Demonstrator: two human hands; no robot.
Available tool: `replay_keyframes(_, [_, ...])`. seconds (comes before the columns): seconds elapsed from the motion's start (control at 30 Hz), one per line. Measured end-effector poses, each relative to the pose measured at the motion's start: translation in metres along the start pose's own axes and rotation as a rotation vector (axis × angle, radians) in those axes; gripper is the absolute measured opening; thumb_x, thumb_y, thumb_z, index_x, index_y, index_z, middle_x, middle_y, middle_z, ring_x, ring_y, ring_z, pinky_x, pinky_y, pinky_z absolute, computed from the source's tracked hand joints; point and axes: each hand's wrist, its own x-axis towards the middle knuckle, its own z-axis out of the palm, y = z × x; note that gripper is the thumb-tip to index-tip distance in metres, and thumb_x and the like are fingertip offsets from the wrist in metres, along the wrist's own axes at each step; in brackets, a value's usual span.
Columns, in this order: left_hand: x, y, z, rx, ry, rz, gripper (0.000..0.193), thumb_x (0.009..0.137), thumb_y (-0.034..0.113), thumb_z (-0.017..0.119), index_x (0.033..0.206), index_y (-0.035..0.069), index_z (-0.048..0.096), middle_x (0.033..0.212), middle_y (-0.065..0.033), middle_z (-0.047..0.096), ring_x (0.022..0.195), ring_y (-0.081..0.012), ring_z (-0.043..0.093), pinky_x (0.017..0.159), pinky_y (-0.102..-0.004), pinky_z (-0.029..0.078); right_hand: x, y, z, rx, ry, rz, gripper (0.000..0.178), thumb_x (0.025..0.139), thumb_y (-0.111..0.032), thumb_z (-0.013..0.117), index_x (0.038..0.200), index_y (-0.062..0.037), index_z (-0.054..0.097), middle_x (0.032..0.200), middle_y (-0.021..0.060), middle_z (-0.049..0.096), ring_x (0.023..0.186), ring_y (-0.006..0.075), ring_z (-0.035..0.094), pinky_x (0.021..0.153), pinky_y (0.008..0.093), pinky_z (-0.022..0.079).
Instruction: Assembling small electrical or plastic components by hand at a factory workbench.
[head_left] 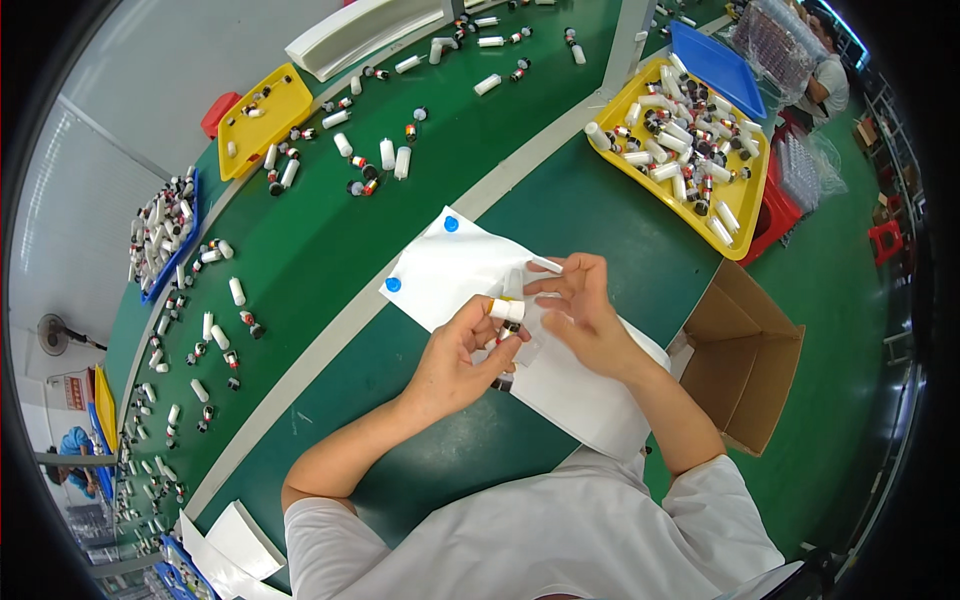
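My left hand (455, 360) is closed round a short white cylinder (507, 309) with a yellowish end. Just below it, a small dark-banded bottle (509, 330) sits between the same fingers. My right hand (580, 310) is close by on the right, its fingers curled. A narrow white strip (545, 265) shows at its fingertips. Some clear plastic (515, 283) lies between the two hands, partly hidden by the fingers. Under both hands is a white sheet (460, 262) with two blue round pins (451, 224) on its far edge.
A yellow tray (742, 232) heaped with white cylinders and small bottles stands at the right rear. An open cardboard box (745, 365) is beside the table. Across a pale strip, a green surface (330, 215) carries scattered pieces, a yellow tray (285, 105) and a blue tray (183, 240).
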Motion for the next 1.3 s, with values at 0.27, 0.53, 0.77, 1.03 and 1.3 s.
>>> replay_keyframes(0.27, [-0.022, 0.017, -0.003, 0.214, -0.039, 0.128, 0.04, 0.093, -0.001, 0.058, 0.121, -0.001, 0.03, 0.106, -0.0135, 0.067, 0.087, -0.0124, 0.064, 0.067, -0.026, 0.055, -0.008, -0.022, 0.012, -0.496, -0.18, -0.399, 0.057, 0.089, -0.002, 0.068, 0.129, -0.0094, 0.028, 0.119, 0.0128, 0.056, 0.113, 0.02, 0.055, 0.1, 0.0388, 0.043])
replay_keyframes(0.53, [-0.02, 0.017, -0.007, 0.49, 0.017, 0.133, 0.034, 0.093, -0.003, 0.058, 0.119, -0.001, 0.037, 0.107, -0.0139, 0.067, 0.083, -0.0101, 0.062, 0.067, -0.0232, 0.054, -0.02, -0.036, 0.015, -0.147, -0.121, -0.311, 0.056, 0.085, 0.003, 0.071, 0.124, -0.0071, 0.033, 0.105, 0.008, 0.063, 0.1, 0.017, 0.064, 0.09, 0.0341, 0.052])
replay_keyframes(0.77, [-0.015, 0.014, -0.001, 0.202, 0.013, 0.098, 0.034, 0.09, 0.0, 0.065, 0.117, 0.001, 0.043, 0.096, -0.0098, 0.069, 0.079, -0.0098, 0.064, 0.066, -0.0246, 0.051, -0.017, -0.033, 0.018, -0.355, -0.043, -0.431, 0.05, 0.086, 0.008, 0.066, 0.122, -0.0063, 0.035, 0.1, 0.0122, 0.062, 0.091, 0.0179, 0.065, 0.07, 0.0287, 0.058])
replay_keyframes(1.03, [-0.007, 0.001, 0.015, 0.775, 0.248, 0.394, 0.022, 0.088, 0.001, 0.067, 0.103, -0.002, 0.05, 0.08, -0.0151, 0.065, 0.064, -0.0202, 0.062, 0.056, -0.0296, 0.049, -0.015, -0.029, 0.024, 0.185, 0.034, -0.012, 0.05, 0.087, 0.008, 0.063, 0.123, -0.0069, 0.032, 0.098, 0.0121, 0.058, 0.082, 0.015, 0.062, 0.051, 0.0231, 0.053])
replay_keyframes(1.3, [0.004, 0.006, 0.01, 0.27, 0.123, 0.118, 0.013, 0.095, 0.004, 0.06, 0.104, -0.004, 0.057, 0.091, -0.0096, 0.069, 0.074, -0.0148, 0.066, 0.064, -0.0261, 0.052, -0.013, -0.023, 0.015, -0.315, 0.151, -0.304, 0.059, 0.085, 0.001, 0.071, 0.126, -0.0032, 0.029, 0.095, 0.0112, 0.062, 0.075, 0.016, 0.063, 0.061, 0.0273, 0.051])
